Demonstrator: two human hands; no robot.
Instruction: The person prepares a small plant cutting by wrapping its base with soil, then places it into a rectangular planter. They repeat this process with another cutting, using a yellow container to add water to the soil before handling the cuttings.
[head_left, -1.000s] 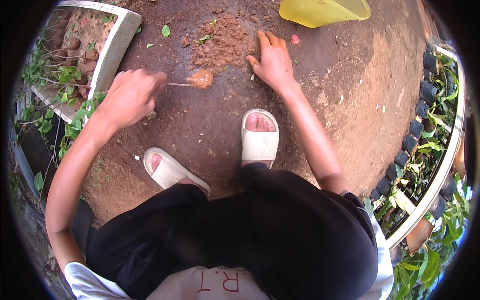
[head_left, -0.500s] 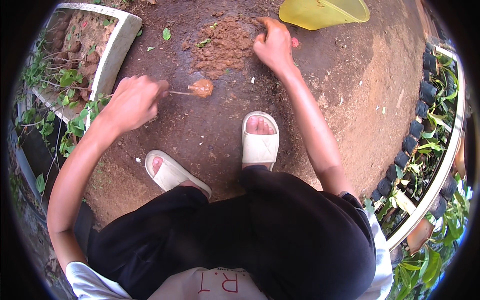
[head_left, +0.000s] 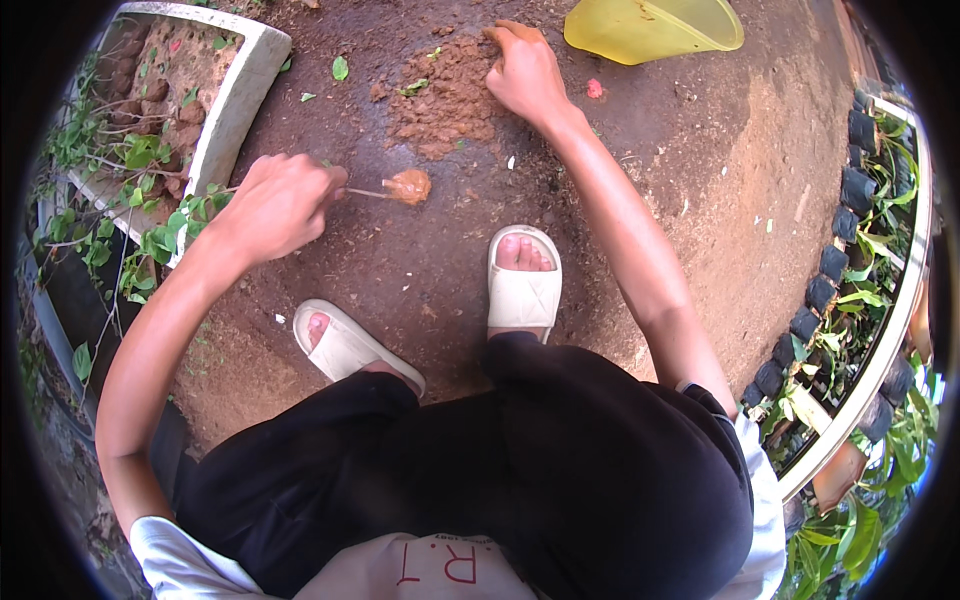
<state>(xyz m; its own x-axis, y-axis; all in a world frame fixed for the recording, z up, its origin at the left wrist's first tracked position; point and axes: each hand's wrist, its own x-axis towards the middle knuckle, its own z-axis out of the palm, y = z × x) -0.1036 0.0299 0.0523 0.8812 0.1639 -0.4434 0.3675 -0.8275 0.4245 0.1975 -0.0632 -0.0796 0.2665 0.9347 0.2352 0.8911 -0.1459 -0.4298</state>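
My left hand (head_left: 290, 205) is closed round one end of a thin stick (head_left: 368, 192). A lump of wet brown mud (head_left: 409, 186) clings to the stick's other end, held above the ground. My right hand (head_left: 530, 75) reaches to the right edge of a pile of wet, crumbly mud (head_left: 445, 100). Its fingertips are smeared with mud and bent toward the pile. A gap shows between thumb and forefinger, with nothing visible in it.
A yellow plastic container (head_left: 650, 28) lies beyond my right hand. At left stands a white-rimmed planter (head_left: 240, 95) with soil and trailing plants. Black-bagged seedlings (head_left: 832, 262) line a pale rail (head_left: 880, 385) at right. My sandals (head_left: 525, 285) rest on bare earth.
My right hand has shifted slightly left and up along the mud pile's edge. The left hand and the muddy stick stay nearly where they were.
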